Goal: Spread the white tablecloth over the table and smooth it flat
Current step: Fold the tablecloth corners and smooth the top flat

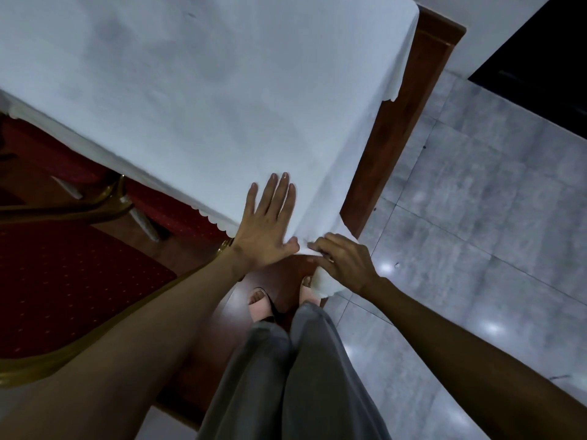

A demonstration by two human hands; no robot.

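The white tablecloth with a scalloped hem covers the table and lies mostly smooth across the top. My left hand rests flat on the cloth at the near corner, fingers spread. Just to its right, my right hand pinches the cloth's hanging corner below the table edge. The dark wooden table shows only along its right side, under the overhang.
Red upholstered chairs with gold frames stand to the left, one tucked under the table. Grey marble floor tiles spread to the right. My feet in sandals stand on a brown wooden platform at the corner.
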